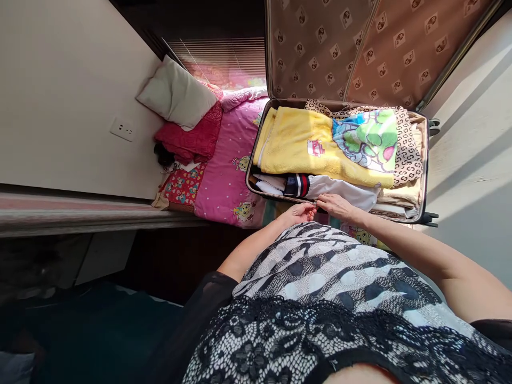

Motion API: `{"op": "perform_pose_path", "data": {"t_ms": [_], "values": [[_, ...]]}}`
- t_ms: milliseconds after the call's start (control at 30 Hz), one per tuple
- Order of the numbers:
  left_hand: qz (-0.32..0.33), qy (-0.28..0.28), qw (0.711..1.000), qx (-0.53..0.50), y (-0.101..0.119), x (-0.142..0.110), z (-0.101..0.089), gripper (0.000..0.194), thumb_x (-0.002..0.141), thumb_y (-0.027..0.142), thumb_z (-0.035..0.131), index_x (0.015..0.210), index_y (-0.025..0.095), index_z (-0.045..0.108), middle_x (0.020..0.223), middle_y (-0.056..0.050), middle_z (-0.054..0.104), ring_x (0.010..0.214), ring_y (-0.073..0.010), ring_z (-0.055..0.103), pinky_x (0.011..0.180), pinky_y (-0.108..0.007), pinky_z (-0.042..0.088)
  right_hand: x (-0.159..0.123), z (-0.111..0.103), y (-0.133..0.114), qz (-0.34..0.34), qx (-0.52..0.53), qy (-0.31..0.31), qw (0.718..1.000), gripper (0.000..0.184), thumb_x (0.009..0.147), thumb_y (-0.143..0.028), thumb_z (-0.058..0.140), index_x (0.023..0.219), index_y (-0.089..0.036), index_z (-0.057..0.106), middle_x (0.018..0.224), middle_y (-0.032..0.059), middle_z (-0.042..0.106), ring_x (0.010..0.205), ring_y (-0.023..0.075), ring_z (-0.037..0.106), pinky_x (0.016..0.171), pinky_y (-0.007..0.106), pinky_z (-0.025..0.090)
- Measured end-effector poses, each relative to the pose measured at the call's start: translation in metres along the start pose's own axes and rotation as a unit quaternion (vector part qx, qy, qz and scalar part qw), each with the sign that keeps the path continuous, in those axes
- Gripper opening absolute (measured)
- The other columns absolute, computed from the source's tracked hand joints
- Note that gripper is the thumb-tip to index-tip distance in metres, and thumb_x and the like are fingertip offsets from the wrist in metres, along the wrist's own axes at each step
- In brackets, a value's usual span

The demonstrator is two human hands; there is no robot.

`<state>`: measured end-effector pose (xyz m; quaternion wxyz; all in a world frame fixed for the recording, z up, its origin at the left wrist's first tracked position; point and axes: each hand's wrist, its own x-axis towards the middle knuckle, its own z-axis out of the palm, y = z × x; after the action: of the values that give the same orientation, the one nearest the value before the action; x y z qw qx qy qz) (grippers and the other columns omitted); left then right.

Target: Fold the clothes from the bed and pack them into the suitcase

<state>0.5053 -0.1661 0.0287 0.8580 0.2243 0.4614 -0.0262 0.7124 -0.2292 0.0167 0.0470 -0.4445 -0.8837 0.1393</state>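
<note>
An open suitcase (251, 185) lies on the bed, packed with folded cloth. On top is a yellow towel (292, 130) with a cartoon print, over a brown patterned cloth (408, 154). White clothing (340, 191) with a dark striped band (296, 185) lies along the near side. At the suitcase's near rim, my left hand (303, 212) and my right hand (334, 205) are close together, fingers pinched. Whatever they hold between the fingertips is too small to make out.
The suitcase lid (328, 48) stands raised at the back, against the wall side. Left of the case spreads a pink bedsheet (224, 176), with a pale pillow (176, 93) and red bedding (192, 133) further left. A white wall (472, 160) rises at the right.
</note>
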Motion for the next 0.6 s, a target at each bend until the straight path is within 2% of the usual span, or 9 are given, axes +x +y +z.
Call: {"op": "perform_pose_path", "data": {"t_ms": [100, 233, 300, 333, 400, 467, 500, 533, 600], "values": [[-0.033, 0.009, 0.999, -0.020, 0.001, -0.010, -0.002, 0.031, 0.107, 0.026, 0.068, 0.079, 0.013, 0.072, 0.068, -0.004, 0.066, 0.057, -0.0094, 0.051, 0.060, -0.021, 0.046, -0.006, -0.006, -0.005, 0.044, 0.016, 0.023, 0.999, 0.028, 0.101, -0.005, 0.045, 0.102, -0.015, 0.071, 0.096, 0.0113, 0.069, 0.087, 0.0210, 0.061, 0.078, 0.032, 0.049], [-0.027, 0.061, 0.997, 0.047, 0.000, -0.040, -0.016, 0.035, 0.107, 0.028, 0.065, 0.078, 0.013, 0.076, 0.068, -0.006, 0.071, 0.058, -0.0105, 0.055, 0.061, -0.022, 0.045, -0.026, -0.024, -0.012, 0.105, 0.040, 0.085, 0.990, 0.033, 0.102, -0.007, 0.045, 0.113, -0.017, 0.074, 0.103, 0.0132, 0.074, 0.093, 0.0230, 0.066, 0.080, 0.033, 0.055], [0.025, 0.076, 0.988, 0.131, 0.004, -0.062, -0.028, 0.024, 0.102, 0.026, 0.072, 0.083, 0.014, 0.079, 0.072, -0.006, 0.073, 0.059, -0.0109, 0.056, 0.062, -0.023, 0.045, -0.040, -0.039, -0.006, 0.167, 0.034, 0.145, 0.975, 0.032, 0.105, -0.015, 0.046, 0.118, -0.018, 0.075, 0.110, 0.0151, 0.076, 0.097, 0.0254, 0.069, 0.083, 0.036, 0.058], [0.078, 0.089, 0.975, 0.188, 0.009, -0.073, -0.035, 0.017, 0.099, 0.025, 0.075, 0.087, 0.015, 0.080, 0.077, -0.006, 0.075, 0.062, -0.0118, 0.058, 0.064, -0.024, 0.047, -0.048, -0.047, 0.001, 0.201, 0.026, 0.177, 0.963, 0.033, 0.107, -0.021, 0.046, 0.121, -0.018, 0.075, 0.115, 0.0168, 0.076, 0.098, 0.0274, 0.069, 0.084, 0.040, 0.060], [0.223, 0.139, 0.915, 0.305, 0.026, -0.091, -0.050, 0.008, 0.094, 0.024, 0.078, 0.096, 0.018, 0.083, 0.090, -0.007, 0.078, 0.075, -0.0160, 0.067, 0.076, -0.027, 0.055, -0.064, -0.063, 0.022, 0.273, 0.006, 0.235, 0.933, 0.037, 0.109, -0.034, 0.047, 0.128, -0.017, 0.074, 0.124, 0.0209, 0.073, 0.106, 0.0325, 0.070, 0.091, 0.048, 0.062], [0.357, 0.210, 0.822, 0.392, 0.051, -0.102, -0.063, 0.015, 0.092, 0.025, 0.078, 0.106, 0.021, 0.084, 0.106, -0.010, 0.080, 0.097, -0.0238, 0.073, 0.096, -0.035, 0.058, -0.077, -0.077, 0.048, 0.348, -0.010, 0.274, 0.897, 0.043, 0.107, -0.042, 0.051, 0.133, -0.015, 0.072, 0.129, 0.0243, 0.070, 0.118, 0.0376, 0.067, 0.101, 0.056, 0.059], [0.401, 0.243, 0.772, 0.430, 0.065, -0.104, -0.068, 0.023, 0.092, 0.025, 0.078, 0.113, 0.022, 0.084, 0.118, -0.013, 0.079, 0.112, -0.0287, 0.072, 0.108, -0.041, 0.056, -0.082, -0.082, 0.061, 0.391, -0.013, 0.285, 0.875, 0.046, 0.104, -0.045, 0.055, 0.134, -0.014, 0.071, 0.131, 0.0256, 0.068, 0.124, 0.0397, 0.065, 0.106, 0.059, 0.056], [0.425, 0.268, 0.727, 0.469, 0.079, -0.103, -0.072, 0.033, 0.090, 0.025, 0.078, 0.123, 0.022, 0.083, 0.132, -0.016, 0.076, 0.127, -0.0340, 0.068, 0.118, -0.046, 0.050, -0.086, -0.085, 0.072, 0.437, -0.011, 0.289, 0.851, 0.050, 0.101, -0.048, 0.059, 0.135, -0.013, 0.071, 0.131, 0.0267, 0.067, 0.128, 0.0413, 0.062, 0.109, 0.061, 0.054], [0.422, 0.295, 0.652, 0.556, 0.104, -0.097, -0.077, 0.057, 0.087, 0.020, 0.079, 0.144, 0.020, 0.076, 0.160, -0.020, 0.062, 0.155, -0.0426, 0.049, 0.133, -0.056, 0.033, -0.088, -0.089, 0.088, 0.531, 0.016, 0.276, 0.801, 0.056, 0.095, -0.052, 0.066, 0.134, -0.012, 0.070, 0.128, 0.0281, 0.068, 0.126, 0.0428, 0.062, 0.106, 0.061, 0.054]]}}
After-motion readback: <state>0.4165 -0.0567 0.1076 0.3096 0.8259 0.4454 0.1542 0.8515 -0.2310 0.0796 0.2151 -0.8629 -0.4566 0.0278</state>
